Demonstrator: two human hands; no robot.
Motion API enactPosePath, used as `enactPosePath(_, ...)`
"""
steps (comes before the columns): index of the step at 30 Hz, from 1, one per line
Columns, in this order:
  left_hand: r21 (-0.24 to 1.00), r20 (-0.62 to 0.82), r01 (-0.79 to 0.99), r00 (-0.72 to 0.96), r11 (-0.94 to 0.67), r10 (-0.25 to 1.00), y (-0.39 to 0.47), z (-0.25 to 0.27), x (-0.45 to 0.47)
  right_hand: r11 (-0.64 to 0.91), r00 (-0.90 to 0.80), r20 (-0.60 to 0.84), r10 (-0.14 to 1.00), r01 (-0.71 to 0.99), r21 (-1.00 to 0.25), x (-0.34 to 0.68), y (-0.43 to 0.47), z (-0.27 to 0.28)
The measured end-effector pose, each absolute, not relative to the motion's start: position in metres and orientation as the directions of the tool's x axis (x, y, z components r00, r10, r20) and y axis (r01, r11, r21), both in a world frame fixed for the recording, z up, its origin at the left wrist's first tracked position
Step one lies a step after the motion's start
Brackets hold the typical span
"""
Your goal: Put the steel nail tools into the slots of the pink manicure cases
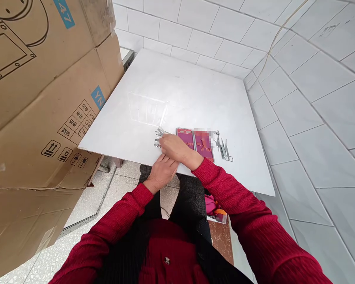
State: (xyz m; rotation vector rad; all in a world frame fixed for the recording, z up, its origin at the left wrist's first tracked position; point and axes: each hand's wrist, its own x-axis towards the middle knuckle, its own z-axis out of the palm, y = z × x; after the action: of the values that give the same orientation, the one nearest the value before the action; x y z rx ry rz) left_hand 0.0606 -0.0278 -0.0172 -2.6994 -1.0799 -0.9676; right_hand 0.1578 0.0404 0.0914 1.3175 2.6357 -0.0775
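Observation:
At the near edge of the white table, my right hand point(178, 149) reaches left across my left one. Its fingers bend down over a bunch of small metal tools point(160, 132); the fingertips are hidden, so what they grip cannot be made out. My left hand point(162, 172) rests against the underside of my right hand, fingers extended, their tips partly covered. Just right of my hands, an open maroon tool case point(185, 137) with orange loops lies flat, partly blurred. Beyond it are small scissors point(228, 157) and other slim metal instruments point(217, 138).
Large cardboard boxes point(53, 102) rise along the left side of the white table point(195, 90). Tiled walls point(319, 118) stand at the back and right, with a thin cable point(272, 45) hanging in the corner. A pink item point(210, 205) sits below the table beside my leg.

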Motion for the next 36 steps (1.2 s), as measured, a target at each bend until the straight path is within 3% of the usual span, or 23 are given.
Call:
enactPosePath(10, 0.168, 0.580, 0.638, 0.552, -0.751, 0.599, -0.029, -0.015, 0.060, 0.627, -0.585, -0.279, 0.762, 0.773, 0.092, 0.156, 0.047, 0.101)
enactPosePath(20, 0.146, 0.589, 0.649, 0.549, -0.747, 0.593, -0.028, -0.016, 0.061, 0.569, -0.549, -0.208, 0.810, 0.820, 0.053, 0.196, 0.036, 0.107)
enactPosePath(27, 0.188, 0.552, 0.626, 0.569, -0.757, 0.609, -0.026, -0.014, 0.060, 0.485, -0.431, -0.280, 0.858, 0.860, 0.162, 0.250, 0.007, 0.114)
enactPosePath(36, 0.227, 0.547, 0.616, 0.560, -0.755, 0.622, -0.026, -0.014, 0.061, 0.618, -0.527, -0.344, 0.778, 0.740, 0.264, 0.268, -0.007, 0.105)
